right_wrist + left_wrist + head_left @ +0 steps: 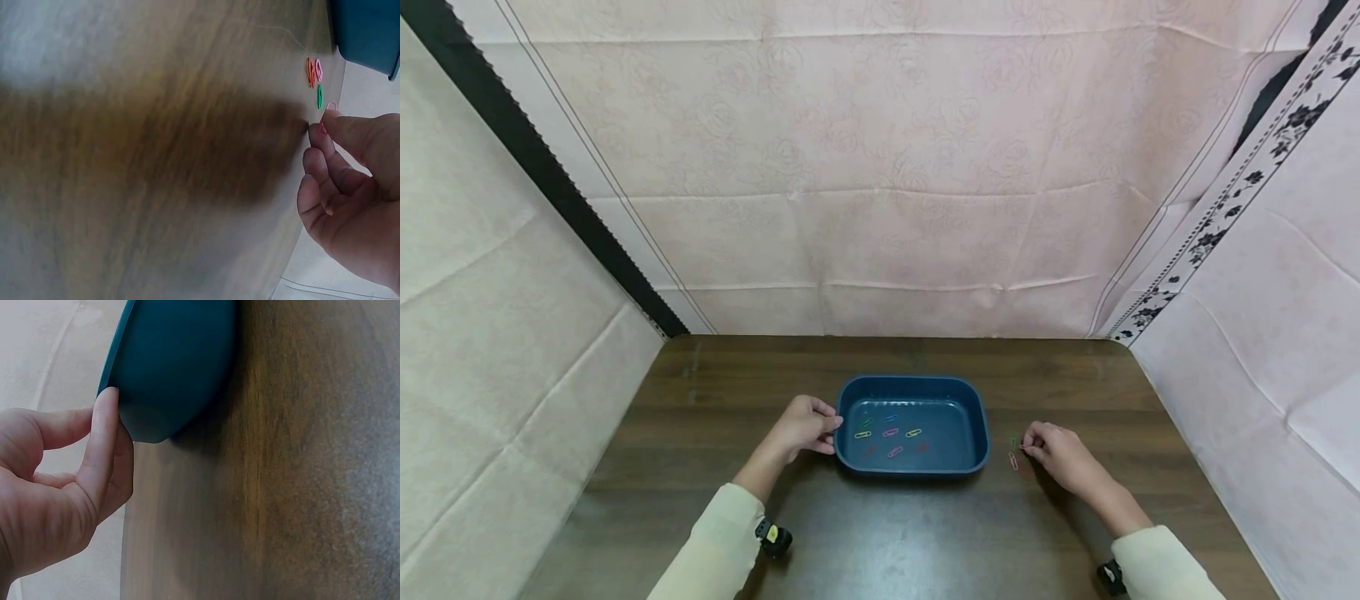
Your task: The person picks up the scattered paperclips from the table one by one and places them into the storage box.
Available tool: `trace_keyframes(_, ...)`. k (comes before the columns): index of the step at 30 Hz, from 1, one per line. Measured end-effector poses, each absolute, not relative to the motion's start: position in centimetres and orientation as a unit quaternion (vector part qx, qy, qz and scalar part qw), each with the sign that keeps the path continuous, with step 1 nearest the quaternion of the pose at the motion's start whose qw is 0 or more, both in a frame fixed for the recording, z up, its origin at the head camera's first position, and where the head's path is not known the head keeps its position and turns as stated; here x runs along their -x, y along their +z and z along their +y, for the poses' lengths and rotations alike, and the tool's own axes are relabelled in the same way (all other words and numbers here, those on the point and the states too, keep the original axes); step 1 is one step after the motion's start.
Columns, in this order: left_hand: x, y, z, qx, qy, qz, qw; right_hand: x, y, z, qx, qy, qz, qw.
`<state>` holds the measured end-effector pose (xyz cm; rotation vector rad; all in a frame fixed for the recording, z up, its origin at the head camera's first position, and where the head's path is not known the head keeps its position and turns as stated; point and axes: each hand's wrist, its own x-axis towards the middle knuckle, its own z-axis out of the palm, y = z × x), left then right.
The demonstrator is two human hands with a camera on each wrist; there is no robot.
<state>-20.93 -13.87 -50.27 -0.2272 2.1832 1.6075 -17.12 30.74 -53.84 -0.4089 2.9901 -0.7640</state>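
Observation:
A blue tray [912, 471] stands on the table, with several coloured paper clips lying spread over its floor, among them a yellow paper clip [862, 435]. My left hand [805, 429] pinches the tray's left rim between thumb and fingers; the left wrist view shows the tray wall [175, 369] from outside. Right of the tray, my right hand [1060, 454] holds a pink paper clip [332, 106] between thumb and index finger. Beside those fingertips a green paper clip [319, 97], an orange paper clip [310, 72] and another pink paper clip [319, 70] lie on the table.
The brown wooden table [737, 367] reaches back to a pale cloth wall [887, 250]. Further cloth sheets hang at the left and right sides. Each wrist wears a small black camera, such as the left camera [773, 537].

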Motion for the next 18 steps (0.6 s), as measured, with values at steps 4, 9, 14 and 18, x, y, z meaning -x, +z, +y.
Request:
trace_keyframes(4,21.0,-50.4,-13.9,0.080,0.577,0.786,0.208,17.3,-53.5,30.9,0.133,-0.250,0.959,0.015)
trace_keyframes(9,21.0,-50.4,-13.9,0.078,0.575,0.788,0.206,17.7,-52.9,30.9,0.134,-0.262,0.956,0.014)
trace_keyframes(14,21.0,-50.4,-13.9,0.077,0.578,0.786,0.207,18.0,-52.2,30.7,0.154,-0.275,0.949,-0.012)
trace_keyframes(18,21.0,-50.4,-14.0,0.080,0.580,0.783,0.209,18.3,-51.9,30.3,0.187,-0.278,0.941,-0.051)
